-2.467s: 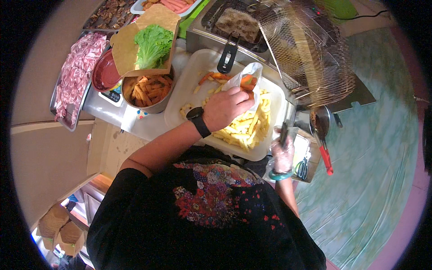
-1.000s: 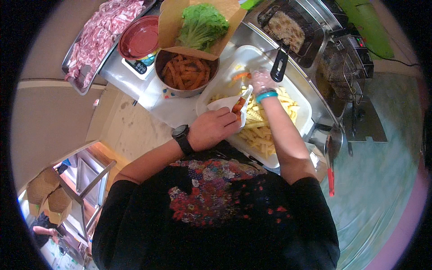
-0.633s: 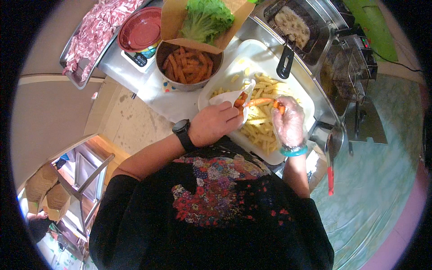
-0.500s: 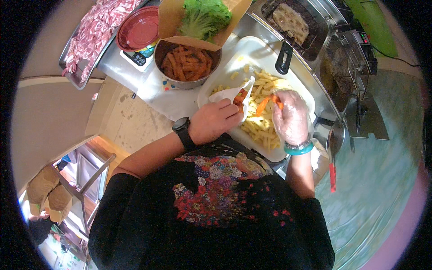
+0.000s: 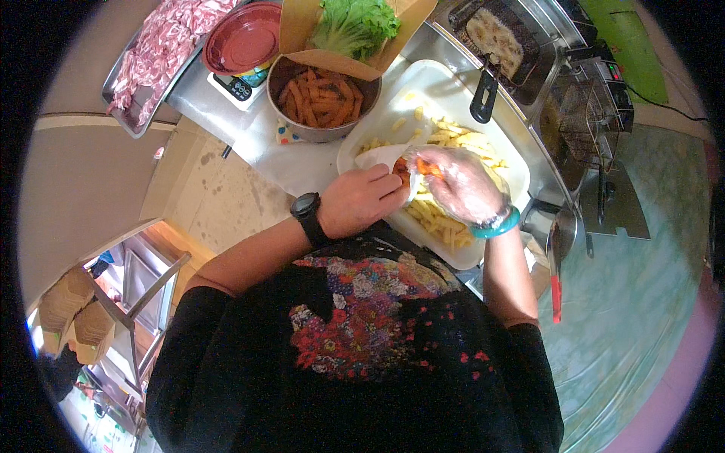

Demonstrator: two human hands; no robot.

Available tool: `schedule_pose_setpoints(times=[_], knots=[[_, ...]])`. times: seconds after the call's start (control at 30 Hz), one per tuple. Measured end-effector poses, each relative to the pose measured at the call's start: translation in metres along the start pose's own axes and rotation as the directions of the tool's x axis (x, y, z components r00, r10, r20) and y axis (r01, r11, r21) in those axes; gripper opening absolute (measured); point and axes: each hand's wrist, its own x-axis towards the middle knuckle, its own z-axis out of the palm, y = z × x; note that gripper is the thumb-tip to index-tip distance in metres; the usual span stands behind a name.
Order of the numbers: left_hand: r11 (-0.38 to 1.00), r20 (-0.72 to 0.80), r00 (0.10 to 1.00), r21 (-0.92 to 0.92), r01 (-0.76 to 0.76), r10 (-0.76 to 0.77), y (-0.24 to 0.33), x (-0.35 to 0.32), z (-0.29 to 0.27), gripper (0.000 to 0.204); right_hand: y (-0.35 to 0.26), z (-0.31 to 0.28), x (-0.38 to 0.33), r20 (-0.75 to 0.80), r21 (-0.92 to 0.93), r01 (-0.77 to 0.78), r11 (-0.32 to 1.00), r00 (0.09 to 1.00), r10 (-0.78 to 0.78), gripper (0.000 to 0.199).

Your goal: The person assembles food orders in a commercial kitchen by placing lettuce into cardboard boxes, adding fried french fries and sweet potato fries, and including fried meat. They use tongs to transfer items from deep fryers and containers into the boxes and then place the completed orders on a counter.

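Observation:
My left hand (image 5: 356,202), bare and with a black watch at the wrist, pinches a small white paper bag (image 5: 371,157). Orange fries (image 5: 401,171) show at the bag's mouth. My right hand (image 5: 462,185) wears a clear plastic glove and a teal bracelet. Its fingers close on a few more orange fries (image 5: 428,167), right at the bag's opening. Beneath both hands lies a white tub (image 5: 519,167) of yellow fries (image 5: 442,228). A metal bowl (image 5: 326,134) beyond my left hand holds more orange fries (image 5: 323,98).
Left of the bowl are a scale (image 5: 232,89), a dark red bowl (image 5: 242,39) and a tray of sliced raw meat (image 5: 162,53). Lettuce (image 5: 355,29) sits in a cardboard box behind. Along the right run a fryer basket with frying food (image 5: 495,39), its black handle (image 5: 484,97) and red-handled tongs (image 5: 556,291).
My right hand has moved left with the orange fries, from over the yellow fries to the paper bag's mouth. My left hand keeps holding the bag in nearly the same place.

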Motion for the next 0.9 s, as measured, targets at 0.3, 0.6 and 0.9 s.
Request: schedule_pose_setpoints(times=[0.3,0.6,0.9], knots=[[0.998,-0.160,0.986,0.051,-0.047,0.054,0.000,0.004,0.002,0.024,0.021,-0.009,0.058,0.615,-0.094,-0.438,0.894,0.681,0.398,0.025],[0.998,-0.092,0.995,-0.040,0.045,-0.049,-0.007,-0.003,0.007,0.027,-0.001,-0.011,0.032,0.472,-0.084,-0.430,0.899,0.777,0.417,0.050],[0.834,-0.072,0.949,-0.502,0.231,-0.306,-0.019,0.000,0.018,0.087,-0.033,0.062,-0.042,-0.051,-0.453,-0.189,0.871,0.981,0.187,0.055]])
